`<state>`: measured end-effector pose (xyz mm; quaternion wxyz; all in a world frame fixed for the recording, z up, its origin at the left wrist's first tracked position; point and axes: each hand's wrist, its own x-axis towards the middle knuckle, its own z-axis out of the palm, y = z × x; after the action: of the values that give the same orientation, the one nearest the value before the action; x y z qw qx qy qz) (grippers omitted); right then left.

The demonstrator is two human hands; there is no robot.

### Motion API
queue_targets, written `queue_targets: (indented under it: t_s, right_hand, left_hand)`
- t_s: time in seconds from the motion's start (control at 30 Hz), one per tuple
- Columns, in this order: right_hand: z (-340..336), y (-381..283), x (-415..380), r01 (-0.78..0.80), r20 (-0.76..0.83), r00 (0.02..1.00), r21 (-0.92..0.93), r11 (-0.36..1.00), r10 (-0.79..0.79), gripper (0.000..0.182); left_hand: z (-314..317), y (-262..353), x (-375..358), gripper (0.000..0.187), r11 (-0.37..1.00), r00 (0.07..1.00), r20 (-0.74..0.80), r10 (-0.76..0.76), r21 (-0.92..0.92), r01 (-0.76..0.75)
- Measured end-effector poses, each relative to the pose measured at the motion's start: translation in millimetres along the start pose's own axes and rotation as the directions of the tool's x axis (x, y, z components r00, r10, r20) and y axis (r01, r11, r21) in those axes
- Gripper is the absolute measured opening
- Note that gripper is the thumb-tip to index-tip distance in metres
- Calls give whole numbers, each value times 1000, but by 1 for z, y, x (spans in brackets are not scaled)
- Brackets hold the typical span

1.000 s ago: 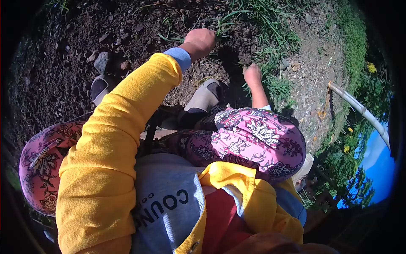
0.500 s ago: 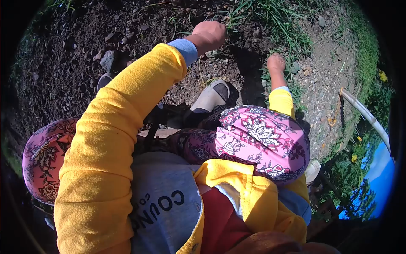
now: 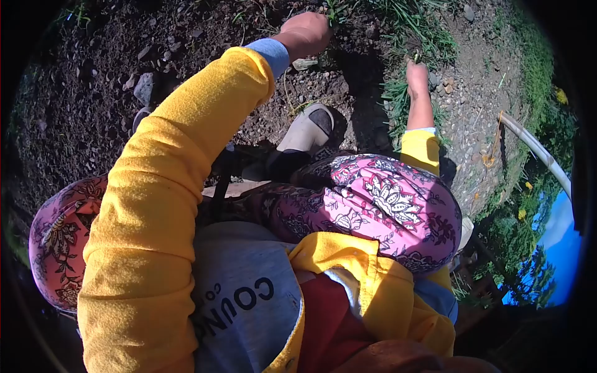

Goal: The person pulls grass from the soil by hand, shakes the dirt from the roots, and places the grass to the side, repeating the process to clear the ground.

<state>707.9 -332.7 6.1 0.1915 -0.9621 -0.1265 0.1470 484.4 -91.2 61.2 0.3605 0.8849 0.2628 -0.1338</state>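
Observation:
My left hand is closed and reaches low over the dark soil at the top of the view. A small green plant stands right beside its fingers, and whatever they hold is hidden. My right hand, beyond my right knee, is closed too, its fingers at the lower edge of a grass clump. Something small and greenish shows at its fingertips, too small to name. Yellow sleeves cover both my arms.
Bare soil with a grey stone spreads on the left. My sandalled foot rests between my knees in pink flowered trousers. A pebbly strip, a curved pale pole and green plants lie on the right.
Both hands have moved a little further up in the view. My right hand has turned, its fingers now pointing up toward the grass. My left hand stays closed.

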Motion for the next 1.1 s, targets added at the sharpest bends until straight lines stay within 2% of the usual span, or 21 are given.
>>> queue_targets:
  t_s: [0.03,0.07,0.1,0.13,0.17,0.2,0.3,0.33,0.47,0.57,0.6,0.7,0.83,0.93,1.1]
  right_hand:
    - [-17,-14,-7,-88,39,996,259,962,80,33]
    - [-28,-22,-13,-197,154,979,570,798,132,31]
    - [-31,-21,-9,-183,151,980,410,894,131,35]
    - [-28,-8,-2,3,120,993,-73,997,6,37]
    - [-26,3,6,185,154,981,-536,823,-120,39]
    - [-29,-2,0,164,216,974,-504,848,-61,43]
    - [-23,6,-8,171,187,978,-437,883,-97,43]
    - [-20,2,-14,135,176,983,-492,860,-53,40]
    - [-5,1,-25,303,267,952,-731,611,-151,39]
    - [4,-5,-32,265,355,933,-789,554,61,41]
    - [6,-6,-36,266,349,935,-815,515,68,42]
    - [8,1,-33,217,345,929,-805,551,138,42]
    - [10,5,-35,196,299,946,-835,513,124,37]
    - [8,14,-32,316,392,918,-818,481,62,34]
    - [2,18,-32,303,396,917,-771,560,49,35]
  left_hand:
    - [-2,1,-2,31,1000,1000,1,-12,-8,12]
    - [8,-6,5,31,1000,1000,-22,-12,-24,11]
    - [14,-9,8,31,1000,1000,-15,-5,-27,4]
    - [18,-10,9,31,1000,1000,-8,7,-28,-8]
    - [20,-10,11,30,999,1000,-8,18,-30,-19]
    - [18,-9,8,45,999,1000,15,13,-53,-12]
    - [17,-5,-4,46,999,1000,3,21,-33,-21]
    - [18,-5,-4,46,999,1000,13,18,-27,-17]
    - [16,-1,-9,47,999,1000,11,10,-39,-10]
    - [12,4,-9,47,999,999,32,10,-37,-9]
    - [11,5,-10,47,999,999,32,16,-33,-15]
    - [11,3,-13,48,999,999,24,36,-20,-35]
    - [10,-1,-16,48,998,997,40,64,-4,-64]
    - [17,-9,-12,48,998,996,68,59,22,-61]
    - [18,-9,-13,46,1000,997,69,22,0,-22]
